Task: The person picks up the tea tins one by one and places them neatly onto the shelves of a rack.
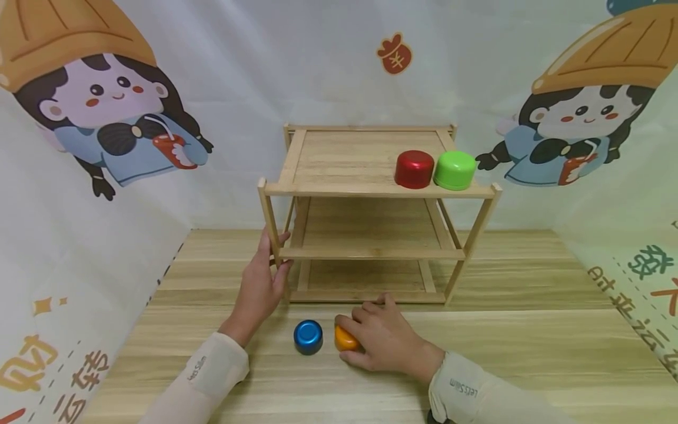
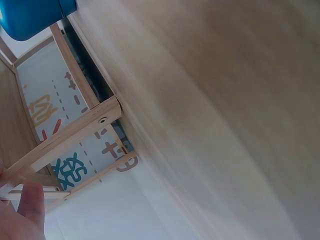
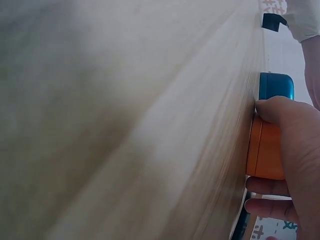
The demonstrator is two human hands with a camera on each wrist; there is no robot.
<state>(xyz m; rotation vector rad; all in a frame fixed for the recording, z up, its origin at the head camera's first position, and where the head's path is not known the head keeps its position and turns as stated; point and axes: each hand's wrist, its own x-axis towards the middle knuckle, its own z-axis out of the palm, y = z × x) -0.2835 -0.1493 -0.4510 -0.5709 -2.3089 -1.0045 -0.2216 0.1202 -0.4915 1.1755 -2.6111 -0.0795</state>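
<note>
Two hands: left hand (image 1: 263,281) curled round the front-left post of the three-tier bamboo shelf (image 1: 371,191); right hand (image 1: 382,337) gripping the round orange tin (image 1: 345,339).
Orange tin: on the wooden counter (image 1: 529,347), just beside the round blue tin (image 1: 308,337), near the shelf's base.
Open room: bare counter to the right.
Top tier: red tin (image 1: 414,169) and green tin (image 1: 454,170) near the right front edge.
Right wrist view: thumb and fingers wrap the tin's sides.

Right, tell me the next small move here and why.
Probably lift the orange tin off the table: the right hand already grips it, the left hand steadies the wooden rack, and the red tin and green tin already sit on its top shelf.
</note>
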